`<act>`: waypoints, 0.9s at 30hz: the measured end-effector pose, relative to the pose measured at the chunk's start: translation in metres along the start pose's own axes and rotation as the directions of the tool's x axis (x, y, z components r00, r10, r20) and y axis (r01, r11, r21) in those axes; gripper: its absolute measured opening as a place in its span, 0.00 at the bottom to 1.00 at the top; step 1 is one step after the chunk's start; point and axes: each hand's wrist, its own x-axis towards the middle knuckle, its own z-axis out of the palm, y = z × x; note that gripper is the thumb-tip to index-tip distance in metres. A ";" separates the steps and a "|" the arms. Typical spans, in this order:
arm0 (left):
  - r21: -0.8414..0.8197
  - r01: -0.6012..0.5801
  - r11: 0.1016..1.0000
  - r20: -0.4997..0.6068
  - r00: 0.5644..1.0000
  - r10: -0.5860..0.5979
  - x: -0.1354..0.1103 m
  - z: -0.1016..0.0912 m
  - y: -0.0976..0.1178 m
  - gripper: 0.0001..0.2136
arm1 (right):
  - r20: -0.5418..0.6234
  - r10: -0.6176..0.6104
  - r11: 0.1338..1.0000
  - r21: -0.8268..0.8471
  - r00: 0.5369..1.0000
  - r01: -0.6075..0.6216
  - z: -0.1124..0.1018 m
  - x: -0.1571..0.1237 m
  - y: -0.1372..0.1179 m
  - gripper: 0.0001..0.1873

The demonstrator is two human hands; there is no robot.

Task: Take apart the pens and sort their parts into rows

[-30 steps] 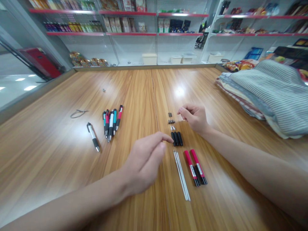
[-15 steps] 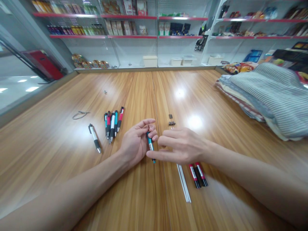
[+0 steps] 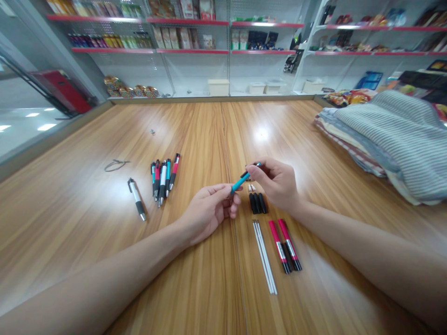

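Observation:
A teal pen barrel [image 3: 240, 182] with a black clip slants up to the right between my hands, above the table. My left hand [image 3: 211, 211] pinches its lower end. At the upper end, my right hand [image 3: 277, 182] grips it with thumb and fingers near the clip. Just below my right hand lie several black rubber grips [image 3: 257, 203] side by side, with small whitish tips [image 3: 252, 188] above them. White ink refills [image 3: 264, 258] and red pen barrels [image 3: 285, 246] with black clips lie closer to me. Small dark parts behind my right hand are mostly hidden.
A cluster of whole pens [image 3: 163, 181] lies to the left, with a white and black pen [image 3: 136, 199] apart from it. A grey loop of cord [image 3: 117, 164] is farther left. Folded striped cloth [image 3: 391, 139] sits at the right edge of the wooden table [image 3: 188, 298].
The teal barrel has risen and turned from pointing toward me to slanting up right. My right hand has moved up and right, closing on its upper end and uncovering the grips and refill tops.

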 end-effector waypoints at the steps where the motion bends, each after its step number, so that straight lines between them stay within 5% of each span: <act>1: -0.001 0.004 1.000 -0.003 1.000 -0.004 0.000 0.000 0.000 0.09 | -0.002 0.025 0.999 0.022 1.000 -0.025 -0.001 0.001 0.001 0.13; 12: 0.005 0.099 0.995 0.104 0.990 -0.099 0.001 -0.006 0.001 0.10 | 0.037 0.039 0.999 -0.025 0.999 -0.039 -0.001 0.002 0.003 0.16; 16: -0.099 0.068 0.993 0.086 0.995 -0.060 0.001 -0.006 0.001 0.10 | 0.021 -0.139 0.962 -0.234 0.990 0.140 0.000 -0.001 -0.004 0.24; 21: -0.279 0.132 0.951 0.134 0.986 -0.097 0.000 -0.005 0.002 0.11 | 0.360 -0.388 0.772 -0.376 0.848 0.513 0.006 -0.009 -0.014 0.11; 27: -0.316 0.146 0.937 0.200 0.976 -0.085 -0.005 0.002 0.004 0.11 | 0.472 -0.281 0.791 -0.379 0.836 0.480 0.011 -0.008 -0.014 0.10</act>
